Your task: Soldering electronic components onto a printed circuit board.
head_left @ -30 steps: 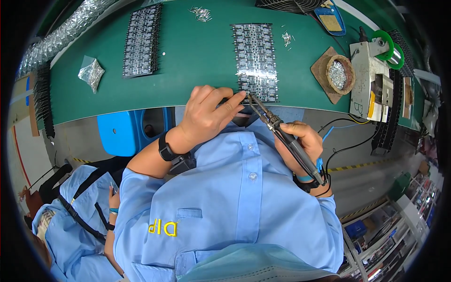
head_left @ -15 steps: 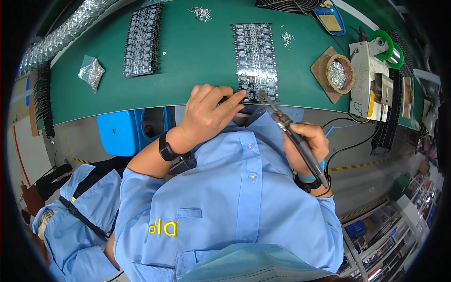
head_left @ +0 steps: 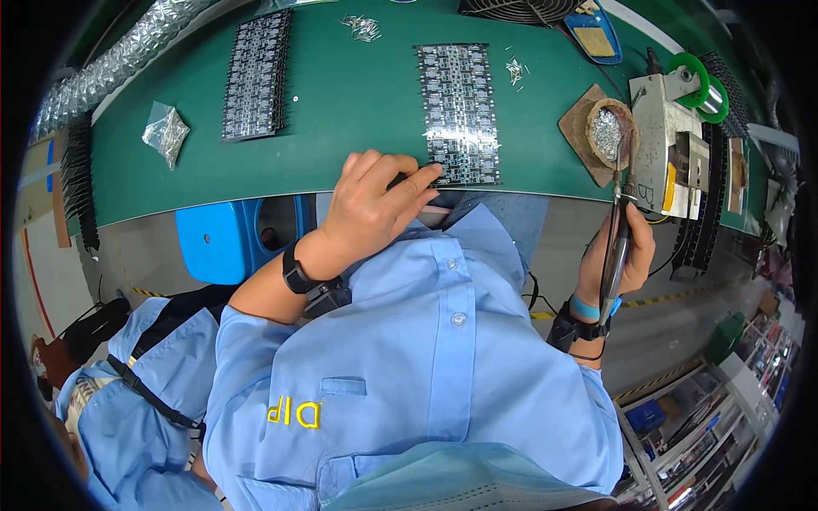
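At the bench's near edge my left hand [head_left: 371, 200] is closed, its fingertips pinching the near left corner of a long circuit board panel [head_left: 458, 102]. Part of that corner is hidden by the fingers. My right hand [head_left: 618, 260] grips a dark-handled soldering iron [head_left: 617, 247], which points away from me. Its metal tip reaches over the right part of a round brown bowl [head_left: 607, 132] filled with small silvery bits. Motion smears the iron into a doubled outline, so whether the tip touches the contents I cannot tell.
A stack of similar panels [head_left: 256, 77] lies at the left, beside a small clear bag [head_left: 166, 134]. Loose metal pins [head_left: 362, 28] form small piles at the back. A pale machine with a green solder spool [head_left: 703, 89] stands right. Below is a blue stool [head_left: 209, 240].
My right hand has carried the soldering iron rightward from the panel's near end to the bowl. The panel has shifted slightly left, while my left hand stays at its corner.
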Available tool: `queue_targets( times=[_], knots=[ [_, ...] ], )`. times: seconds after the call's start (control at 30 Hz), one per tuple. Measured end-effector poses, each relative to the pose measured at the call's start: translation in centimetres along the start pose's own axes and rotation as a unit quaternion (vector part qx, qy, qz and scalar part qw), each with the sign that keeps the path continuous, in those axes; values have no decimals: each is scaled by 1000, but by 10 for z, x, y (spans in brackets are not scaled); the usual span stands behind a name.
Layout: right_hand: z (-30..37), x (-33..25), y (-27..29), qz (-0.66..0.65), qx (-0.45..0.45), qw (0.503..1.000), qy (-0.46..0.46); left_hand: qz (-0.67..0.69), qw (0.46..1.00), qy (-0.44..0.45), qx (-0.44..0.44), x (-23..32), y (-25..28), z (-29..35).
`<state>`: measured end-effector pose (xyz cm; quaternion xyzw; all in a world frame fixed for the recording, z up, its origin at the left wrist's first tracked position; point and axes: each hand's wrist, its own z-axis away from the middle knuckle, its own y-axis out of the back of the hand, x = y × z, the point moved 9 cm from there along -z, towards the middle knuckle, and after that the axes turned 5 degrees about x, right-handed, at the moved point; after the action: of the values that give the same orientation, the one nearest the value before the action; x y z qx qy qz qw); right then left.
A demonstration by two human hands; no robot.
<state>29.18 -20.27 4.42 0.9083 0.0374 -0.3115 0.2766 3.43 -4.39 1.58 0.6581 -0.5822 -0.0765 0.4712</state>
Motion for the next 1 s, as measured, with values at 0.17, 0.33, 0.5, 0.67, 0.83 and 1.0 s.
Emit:
queue_targets(
  times=[0.17, 0.33, 0.5, 0.67, 0.83, 1.0],
  knots=[
    [1, 8, -5, -24, -6, 997, -71, 5, 1000, 4, -8, -1, 0, 0],
    [13, -12, -9, -151, -40, 981, -118, 16, 1000, 17, 0, -1, 7, -7],
    [21, -53, -53, -259, -209, 941, -61, -13, 1000, 16, 1, -4, 9, -15],
    [28, -66, -71, -262, -235, 936, -28, -7, 1000, 16, 22, -9, 5, -13],
    [29, -65, -79, -265, -235, 934, -37, -3, 1000, 23, 19, -10, 5, -14],
    [29, -66, -81, -257, -240, 936, -33, -7, 1000, 28, -4, -10, 2, -13]
  ],
)
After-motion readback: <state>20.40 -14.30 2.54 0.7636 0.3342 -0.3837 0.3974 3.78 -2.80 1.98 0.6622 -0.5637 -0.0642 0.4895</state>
